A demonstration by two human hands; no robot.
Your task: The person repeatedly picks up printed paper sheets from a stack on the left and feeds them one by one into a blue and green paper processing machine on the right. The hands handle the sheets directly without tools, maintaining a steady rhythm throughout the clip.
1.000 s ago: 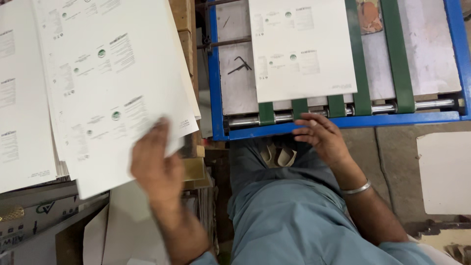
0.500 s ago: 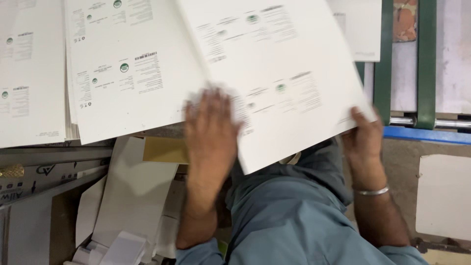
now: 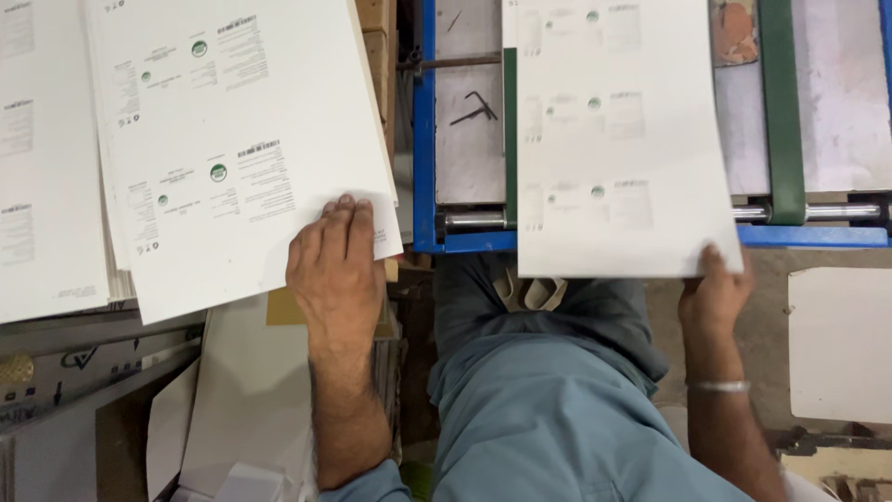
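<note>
The left hand (image 3: pixel 336 265) lies flat, fingers together, pressed on the near right corner of the top white printed card sheet (image 3: pixel 237 149) of the stack of white printed sheets (image 3: pixel 56 158) at the left. The right hand (image 3: pixel 714 290) pinches the near right corner of a second white printed card sheet (image 3: pixel 618 139), which lies on the blue-framed machine feed table (image 3: pixel 426 130), its near edge overhanging the blue front rail.

Risks, as judged:
- The overhanging sheet is held at one corner only. It may skew against the green belt (image 3: pixel 782 112) and enter crooked.
- The unsupported near edge may sag or crease.
- The top stack sheet already sits askew. Pressure from the flat palm may drag it off the pile or take a second sheet with it.
- The black hex key (image 3: pixel 476 107), loose on the grey plate, may snag a sheet.

Materials: the sheets are thin, stiff, matt, rectangular card with small green roundels. The steel roller (image 3: pixel 474 221) is smooth and cylindrical. A silver bangle (image 3: pixel 717 385) circles the right wrist.
</note>
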